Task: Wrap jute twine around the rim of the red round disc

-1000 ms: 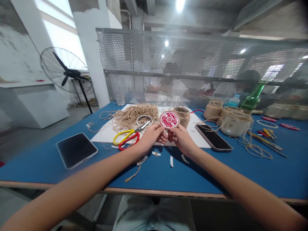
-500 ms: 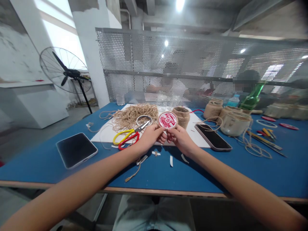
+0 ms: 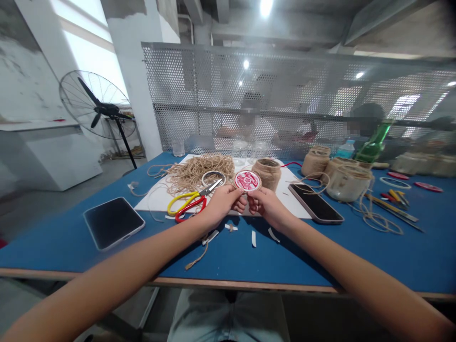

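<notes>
Both my hands hold a round red-and-white lid [image 3: 247,181] above the white board [image 3: 153,202]. My left hand [image 3: 223,203] pinches its left edge and my right hand [image 3: 267,204] pinches its right edge. The lid tilts back, with its printed face turned up toward me. Just behind it stands a jar wrapped in jute twine [image 3: 268,173]. To the left of my hands lie red and yellow scissors [image 3: 188,201], a tape ring [image 3: 213,178] and a loose heap of jute twine [image 3: 199,171].
On the blue table [image 3: 228,256] lie one phone at the left [image 3: 112,222] and another at the right [image 3: 315,203]. Twine-wrapped jars [image 3: 347,183], a green bottle [image 3: 374,145], pencils and lids sit at the right. Paper scraps lie near my wrists. People sit behind the perforated screen [image 3: 285,95]. A fan [image 3: 96,107] stands left.
The lid has sunk a little and tipped further back, so its face looks flatter. Both hands keep their pinch on it and have barely shifted.
</notes>
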Demonstrator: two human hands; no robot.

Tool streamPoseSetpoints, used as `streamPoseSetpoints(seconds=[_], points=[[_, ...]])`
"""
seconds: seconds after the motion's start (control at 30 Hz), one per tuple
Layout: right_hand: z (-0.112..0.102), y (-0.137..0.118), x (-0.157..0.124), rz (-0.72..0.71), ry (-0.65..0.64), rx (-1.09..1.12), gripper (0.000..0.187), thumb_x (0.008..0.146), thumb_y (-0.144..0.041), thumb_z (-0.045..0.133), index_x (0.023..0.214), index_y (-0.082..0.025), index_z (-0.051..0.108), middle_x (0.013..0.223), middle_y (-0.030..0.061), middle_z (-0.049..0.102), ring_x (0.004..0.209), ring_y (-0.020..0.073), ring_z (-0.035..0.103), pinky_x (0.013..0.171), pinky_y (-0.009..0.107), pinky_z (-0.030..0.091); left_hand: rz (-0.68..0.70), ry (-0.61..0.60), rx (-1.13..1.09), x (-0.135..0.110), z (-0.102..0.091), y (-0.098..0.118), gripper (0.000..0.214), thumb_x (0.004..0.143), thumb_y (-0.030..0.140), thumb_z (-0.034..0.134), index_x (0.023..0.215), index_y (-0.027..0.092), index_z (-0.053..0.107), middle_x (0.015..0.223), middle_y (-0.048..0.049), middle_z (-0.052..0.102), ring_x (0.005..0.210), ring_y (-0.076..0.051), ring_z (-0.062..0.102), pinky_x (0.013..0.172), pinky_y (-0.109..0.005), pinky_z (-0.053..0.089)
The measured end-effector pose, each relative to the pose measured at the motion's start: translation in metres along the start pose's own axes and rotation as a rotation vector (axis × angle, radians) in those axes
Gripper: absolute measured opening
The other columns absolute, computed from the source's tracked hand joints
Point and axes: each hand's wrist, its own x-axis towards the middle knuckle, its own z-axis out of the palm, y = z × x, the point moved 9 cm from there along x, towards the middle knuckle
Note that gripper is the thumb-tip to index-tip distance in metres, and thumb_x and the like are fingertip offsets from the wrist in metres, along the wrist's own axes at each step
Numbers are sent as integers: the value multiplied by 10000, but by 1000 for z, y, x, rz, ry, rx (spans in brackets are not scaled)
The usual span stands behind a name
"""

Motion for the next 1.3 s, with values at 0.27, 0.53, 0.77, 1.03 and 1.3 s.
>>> streamPoseSetpoints(seconds=[0.27,0.53,0.77,1.03,1.3], points=[[-2,3,0,48,6,25,205,663,-328,611,661,-163,490,492,-55,455,413,63,400,428,207,335,12,3,-8,1,-1,0,211,801,264,526,670,100,500,560,-18,581,456,-64,544,495,-181,467],[-12,0,1,48,117,10,252,722,-424,501,693,-174,515,459,-48,444,392,83,392,391,214,338,56,21,-53,2,-4,7,188,810,270,522,707,118,482,574,-18,591,456,-67,548,491,-185,474],[-21,-3,2,48,186,38,204,701,-353,529,619,-176,473,444,-49,426,378,69,371,375,198,302,30,43,-36,2,-4,6,177,825,237,496,693,120,478,568,-20,591,442,-70,549,486,-192,476],[-17,-8,1,14,164,18,203,708,-312,516,571,-171,465,428,-47,422,356,68,359,370,210,293,28,52,-25,2,-5,6,170,827,231,489,699,121,472,561,-14,586,433,-66,545,474,-184,473],[-15,-11,1,-37,87,26,261,725,-372,548,594,-172,443,461,-58,408,374,59,357,384,200,298,39,49,-29,2,-5,7,178,827,233,488,698,111,472,566,-17,585,440,-66,546,487,-187,479]])
